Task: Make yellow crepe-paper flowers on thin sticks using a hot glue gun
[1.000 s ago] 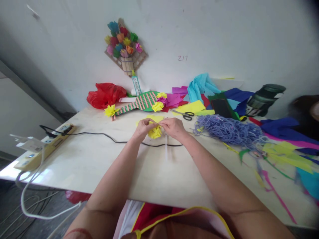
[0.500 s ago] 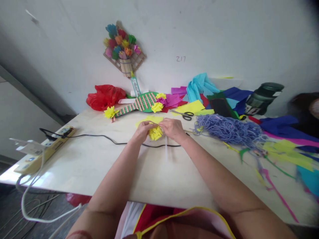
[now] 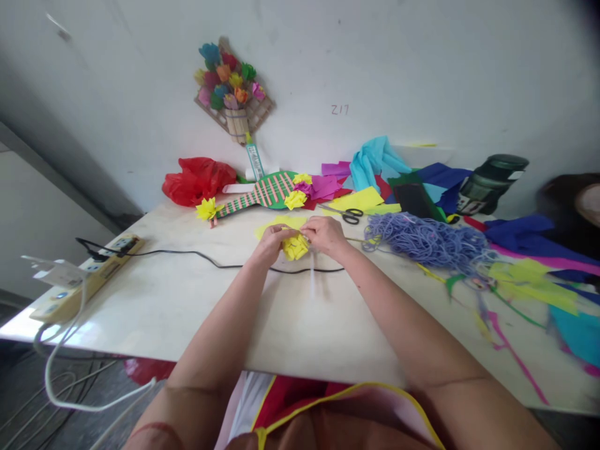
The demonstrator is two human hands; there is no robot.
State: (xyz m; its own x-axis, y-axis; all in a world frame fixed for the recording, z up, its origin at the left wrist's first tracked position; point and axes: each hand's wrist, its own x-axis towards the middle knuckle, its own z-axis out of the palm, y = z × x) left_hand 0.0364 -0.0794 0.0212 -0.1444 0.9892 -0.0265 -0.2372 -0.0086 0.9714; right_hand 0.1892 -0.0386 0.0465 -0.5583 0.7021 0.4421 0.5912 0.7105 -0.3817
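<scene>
Both hands meet over the middle of the pale table [image 3: 187,306]. My left hand [image 3: 270,242] and my right hand [image 3: 324,235] pinch a crumpled yellow paper flower [image 3: 295,247] between their fingertips, just above the tabletop. A flat yellow paper sheet [image 3: 281,224] lies under and behind the flower. A black cable [image 3: 206,259] runs across the table beneath my hands.
A power strip [image 3: 89,278] sits at the left edge. Along the wall lie a red bag [image 3: 199,178], a green woven racket with paper flowers [image 3: 269,190], scissors [image 3: 349,215], coloured paper, a purple string pile [image 3: 429,240] and a dark jar [image 3: 490,184]. A flower decoration [image 3: 232,87] hangs on the wall.
Both hands stay on the yellow flower, with only slight finger shifts. The view has moved a little.
</scene>
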